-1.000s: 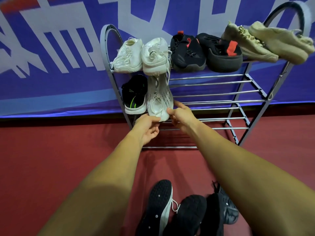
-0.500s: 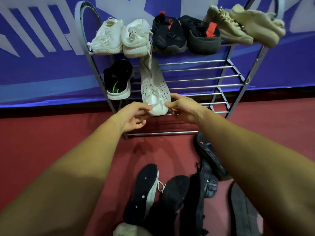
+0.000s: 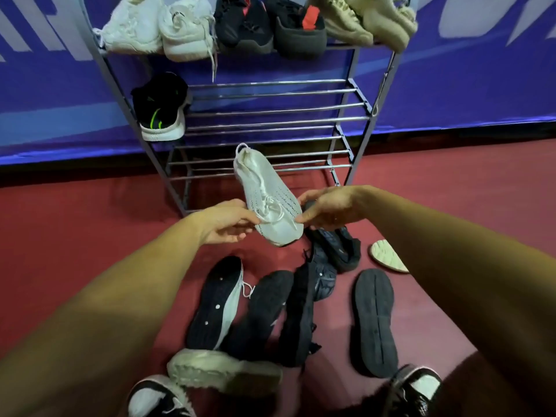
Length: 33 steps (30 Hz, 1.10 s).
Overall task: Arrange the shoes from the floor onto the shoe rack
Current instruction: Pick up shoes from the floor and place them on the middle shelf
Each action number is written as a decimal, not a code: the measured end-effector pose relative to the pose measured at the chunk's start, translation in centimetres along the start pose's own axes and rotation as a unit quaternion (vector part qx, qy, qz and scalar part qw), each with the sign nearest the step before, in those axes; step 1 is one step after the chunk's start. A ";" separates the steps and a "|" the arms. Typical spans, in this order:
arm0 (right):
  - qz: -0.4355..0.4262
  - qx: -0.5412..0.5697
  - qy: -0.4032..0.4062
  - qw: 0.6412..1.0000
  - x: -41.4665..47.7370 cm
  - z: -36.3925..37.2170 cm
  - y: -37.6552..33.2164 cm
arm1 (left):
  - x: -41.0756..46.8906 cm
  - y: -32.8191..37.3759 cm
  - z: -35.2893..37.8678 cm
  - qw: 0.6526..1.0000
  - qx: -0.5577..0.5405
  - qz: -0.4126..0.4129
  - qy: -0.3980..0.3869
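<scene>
Here both hands, left hand [image 3: 231,225] and right hand [image 3: 329,210], grip the white knit lace-up sneaker [image 3: 267,200] off the grey metal-bar shoe rack [image 3: 270,115]; judged next: seating it beside the black green-striped sneaker [image 3: 159,108].

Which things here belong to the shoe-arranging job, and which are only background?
Job:
white knit shoe, in left hand and right hand
shoe rack
dark shoes on floor

Background:
blue banner
red floor

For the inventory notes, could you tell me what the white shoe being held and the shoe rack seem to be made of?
White shoe: apparently knit fabric, matte, with dotted weave lines and cloth laces. Shoe rack: likely metal, with glossy, chrome-looking rails that catch the light and a duller grey frame.
</scene>
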State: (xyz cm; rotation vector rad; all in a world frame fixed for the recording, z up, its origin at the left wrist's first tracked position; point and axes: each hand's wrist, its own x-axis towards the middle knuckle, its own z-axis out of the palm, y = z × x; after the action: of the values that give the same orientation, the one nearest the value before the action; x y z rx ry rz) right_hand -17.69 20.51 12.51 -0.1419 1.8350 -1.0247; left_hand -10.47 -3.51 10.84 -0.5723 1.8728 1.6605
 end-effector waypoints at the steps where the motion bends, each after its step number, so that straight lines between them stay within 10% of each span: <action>1: 0.003 -0.005 0.000 1.000 0.1 0.6 0.7 | 0.2 -0.6 0.0 1.000 0.011 -0.015 0.006; 18: 0.070 -0.052 -0.007 0.996 5.7 6.8 7.3 | 4.0 -6.1 1.8 0.961 0.250 -0.070 0.098; 33: 0.191 -0.012 0.195 0.962 8.4 2.8 17.3 | 13.6 -7.1 12.1 0.942 0.336 0.004 -0.010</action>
State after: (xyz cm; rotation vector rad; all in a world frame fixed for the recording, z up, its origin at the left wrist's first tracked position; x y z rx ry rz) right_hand -14.04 25.61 -5.88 0.4146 2.1207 -0.7922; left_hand -14.45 8.22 -4.27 -0.2533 2.2498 0.9158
